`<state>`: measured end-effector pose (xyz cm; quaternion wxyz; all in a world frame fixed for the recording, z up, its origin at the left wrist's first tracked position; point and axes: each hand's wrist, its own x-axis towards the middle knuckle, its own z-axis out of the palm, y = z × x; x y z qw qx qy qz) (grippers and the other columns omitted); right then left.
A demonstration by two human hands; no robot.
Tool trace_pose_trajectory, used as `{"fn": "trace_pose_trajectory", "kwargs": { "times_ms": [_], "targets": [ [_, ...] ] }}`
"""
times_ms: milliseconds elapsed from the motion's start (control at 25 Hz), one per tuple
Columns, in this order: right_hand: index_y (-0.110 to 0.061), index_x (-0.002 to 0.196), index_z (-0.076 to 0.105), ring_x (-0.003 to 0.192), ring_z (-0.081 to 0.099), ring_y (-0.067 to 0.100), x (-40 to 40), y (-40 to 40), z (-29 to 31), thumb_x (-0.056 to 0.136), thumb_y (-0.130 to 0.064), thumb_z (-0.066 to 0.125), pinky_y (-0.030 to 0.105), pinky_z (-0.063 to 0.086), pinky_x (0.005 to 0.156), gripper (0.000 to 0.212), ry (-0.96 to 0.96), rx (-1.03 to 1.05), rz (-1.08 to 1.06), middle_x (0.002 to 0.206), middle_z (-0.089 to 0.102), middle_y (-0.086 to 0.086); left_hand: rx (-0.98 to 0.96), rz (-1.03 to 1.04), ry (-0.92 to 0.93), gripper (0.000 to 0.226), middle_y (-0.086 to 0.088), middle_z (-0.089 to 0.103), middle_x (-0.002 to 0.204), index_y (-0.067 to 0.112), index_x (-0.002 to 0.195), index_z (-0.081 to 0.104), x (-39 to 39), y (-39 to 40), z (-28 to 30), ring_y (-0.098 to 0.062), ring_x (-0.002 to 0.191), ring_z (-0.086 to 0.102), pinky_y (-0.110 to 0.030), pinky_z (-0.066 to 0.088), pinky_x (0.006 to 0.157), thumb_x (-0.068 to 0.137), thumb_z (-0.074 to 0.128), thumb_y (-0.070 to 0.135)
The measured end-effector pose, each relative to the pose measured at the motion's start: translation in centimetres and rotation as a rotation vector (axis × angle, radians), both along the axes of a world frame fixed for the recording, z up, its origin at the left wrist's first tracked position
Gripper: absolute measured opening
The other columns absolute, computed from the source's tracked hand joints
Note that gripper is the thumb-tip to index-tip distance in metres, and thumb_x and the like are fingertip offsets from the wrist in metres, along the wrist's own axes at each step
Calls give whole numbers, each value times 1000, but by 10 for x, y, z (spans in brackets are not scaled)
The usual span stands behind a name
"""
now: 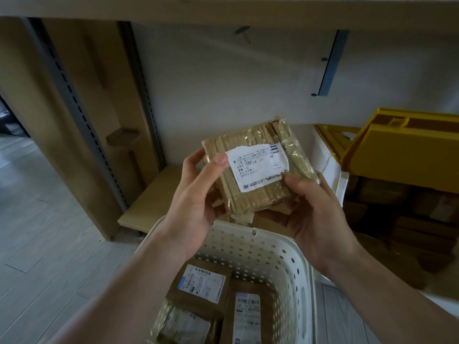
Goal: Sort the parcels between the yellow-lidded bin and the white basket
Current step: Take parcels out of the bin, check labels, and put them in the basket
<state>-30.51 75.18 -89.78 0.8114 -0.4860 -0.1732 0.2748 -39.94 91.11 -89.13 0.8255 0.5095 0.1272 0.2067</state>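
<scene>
While held up over the far rim of the white basket [260,242], gripped from both sides: cardboard parcel [258,170] wrapped in clear tape, white shipping label [258,167] facing up, tilted slightly.
Far left: pale plank floor [49,219], then brown cardboard sheets [82,108] leaning upright against a grey slotted shelf post [74,100].
Left hand [196,202] on the parcel's left edge, thumb over the label's corner, fingers [191,157] curled behind.
Below, inside the basket: three more labelled parcels [201,286], lying flat, side by side.
Right hand [320,214] cupping the parcel's right lower corner, thumb pressed at the label's edge, fingers wrapped underneath.
Far right: yellow-lidded bin [335,175], yellow lid [402,150] flipped open, brown boxes [397,207] stacked inside
</scene>
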Motion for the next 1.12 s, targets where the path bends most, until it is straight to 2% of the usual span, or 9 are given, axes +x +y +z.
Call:
{"fn": "trace_pose_trajectory", "kwargs": {
  "times_ms": [120, 200, 320, 400, 480, 600, 760, 880, 1120],
  "targets": [
    [-5, 138, 46, 114, 69, 35, 1, 1, -1, 78, -24, 65, 55, 60, 87, 66, -27, -6, 1, 123, 71, 16, 46, 15, -39, 67, -4, 77, 114, 29, 140, 41, 0, -4, 0, -26, 107, 74, -47, 63, 86, 83, 76, 29],
    [2, 133, 48, 112, 70, 32, 1, 2, -1, 79, -27, 64, 47, 60, 85, 63, -53, -39, -7, 118, 73, 13, 52, 88, -51, 62, -5, 79, 106, 22, 133, 45, 1, -4, 0, -24, 99, 76, -41, 65, 77, 79, 76, 25],
    [-4, 100, 57, 93, 72, 19, 4, 1, -1, 81, -29, 68, 38, 52, 82, 33, -139, -98, -43, 96, 74, 5, 65, 186, -37, 58, -8, 79, 100, 13, 121, 48, 2, -1, -1, -23, 92, 76, -44, 61, 80, 72, 73, 30],
    [-15, 80, 52, 86, 69, 20, 6, 1, -2, 80, -26, 75, 40, 50, 82, 26, -177, -125, -69, 88, 69, 8, 86, 194, -33, 57, -9, 79, 101, 11, 120, 48, 2, -1, -2, -24, 93, 76, -44, 60, 82, 72, 73, 33],
    [-20, 82, 53, 98, 68, 37, 7, 0, -3, 75, -33, 74, 52, 51, 90, 26, -199, -135, -100, 104, 66, 25, 93, 174, -50, 54, -9, 79, 101, 11, 119, 49, 1, -2, -2, -25, 93, 77, -37, 64, 73, 74, 71, 32],
    [-20, 97, 57, 108, 68, 37, 6, -1, -3, 70, -36, 76, 59, 53, 97, 37, -210, -91, -120, 122, 62, 27, 104, 165, -83, 47, -9, 79, 103, 11, 117, 50, 1, -5, -1, -25, 95, 77, -32, 64, 68, 78, 69, 31],
    [-26, 97, 61, 110, 66, 39, 4, -5, -4, 68, -40, 77, 68, 48, 101, 37, -262, -110, -134, 119, 63, 22, 146, 170, -113, 42, -7, 79, 104, 11, 117, 49, 0, -5, -1, -24, 96, 76, -33, 63, 69, 83, 65, 31],
    [-31, 91, 62, 101, 63, 35, 4, -8, -4, 69, -41, 77, 72, 45, 99, 29, -273, -120, -141, 109, 65, 14, 173, 169, -128, 42, -5, 79, 103, 8, 118, 48, 0, -7, -3, -23, 95, 77, -31, 63, 67, 85, 63, 30],
    [-35, 87, 62, 93, 59, 29, 2, -9, -2, 66, -41, 81, 61, 50, 89, 29, -290, -92, -122, 101, 61, 11, 221, 173, -133, 34, -4, 79, 105, 12, 114, 48, 0, -6, -4, -24, 100, 75, -34, 63, 73, 91, 66, 30]
  ]
}}
